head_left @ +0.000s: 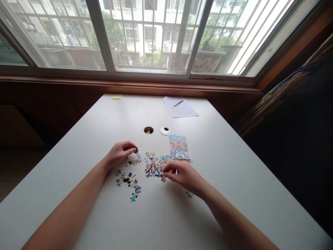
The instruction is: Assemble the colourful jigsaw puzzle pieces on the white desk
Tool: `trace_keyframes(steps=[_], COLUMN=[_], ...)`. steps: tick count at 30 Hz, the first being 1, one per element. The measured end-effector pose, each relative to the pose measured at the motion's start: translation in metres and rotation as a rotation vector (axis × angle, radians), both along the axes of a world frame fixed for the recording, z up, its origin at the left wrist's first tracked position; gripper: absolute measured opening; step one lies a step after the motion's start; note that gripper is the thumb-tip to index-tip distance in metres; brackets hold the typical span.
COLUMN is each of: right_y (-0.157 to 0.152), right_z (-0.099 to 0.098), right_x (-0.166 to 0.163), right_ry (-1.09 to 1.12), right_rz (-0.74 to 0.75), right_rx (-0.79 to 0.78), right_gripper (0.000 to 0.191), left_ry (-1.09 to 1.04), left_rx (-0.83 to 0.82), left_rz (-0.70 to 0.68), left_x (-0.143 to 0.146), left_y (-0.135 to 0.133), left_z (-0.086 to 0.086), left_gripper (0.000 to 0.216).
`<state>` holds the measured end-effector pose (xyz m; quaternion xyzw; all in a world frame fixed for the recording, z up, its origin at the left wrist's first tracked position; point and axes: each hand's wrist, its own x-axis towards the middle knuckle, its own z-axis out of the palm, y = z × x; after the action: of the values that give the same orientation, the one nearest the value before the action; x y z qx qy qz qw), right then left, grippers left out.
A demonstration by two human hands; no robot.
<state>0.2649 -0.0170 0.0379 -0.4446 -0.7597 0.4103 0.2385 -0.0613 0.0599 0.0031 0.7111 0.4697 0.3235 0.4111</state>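
Note:
My left hand (121, 151) pinches a small dark jigsaw piece (136, 150) between thumb and fingertips, above the left part of the table. My right hand (182, 172) is closed in a pinch at the right edge of a partly joined jigsaw puzzle (154, 168). What its fingertips hold, if anything, is too small to make out. Loose puzzle pieces (126, 180) lie scattered below my left hand, with a bright blue piece (133, 197) nearest me. Beyond my right hand lies a picture card (179, 147) with colourful cartoon figures. A few pieces (189, 194) lie partly under my right wrist.
The white table (104, 215) has a round cable hole (148, 130) with its loose cover (165, 131) beside it. Farther back are paper sheets (179, 109) with a pen (178, 103) on top, and yellow strips (117, 97). A window (151, 41) stands behind the table.

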Motion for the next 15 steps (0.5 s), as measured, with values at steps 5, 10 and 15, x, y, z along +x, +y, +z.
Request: trace_keyframes(steps=[5,10,15], right_y=[-0.015,-0.018,-0.023], right_z=[-0.012,-0.021,-0.019], right_x=[-0.028,-0.033,-0.038], right_ry=[-0.105,-0.196,-0.278], right_rz=[0.173,0.215,0.207], right_rx=[0.138,0.225,0.435], right_gripper=[0.008,0.006,0.017], left_ry=[0.004,0.012,0.028], left_rx=[0.003,0.013,0.034], left_rz=[-0.012,-0.014,-0.008], left_x=[0.001,0.002,0.002], left_y=[0.0,-0.001,-0.001], left_z=[0.002,0.002,0.003], left_gripper=[0.028,0.029,0.03])
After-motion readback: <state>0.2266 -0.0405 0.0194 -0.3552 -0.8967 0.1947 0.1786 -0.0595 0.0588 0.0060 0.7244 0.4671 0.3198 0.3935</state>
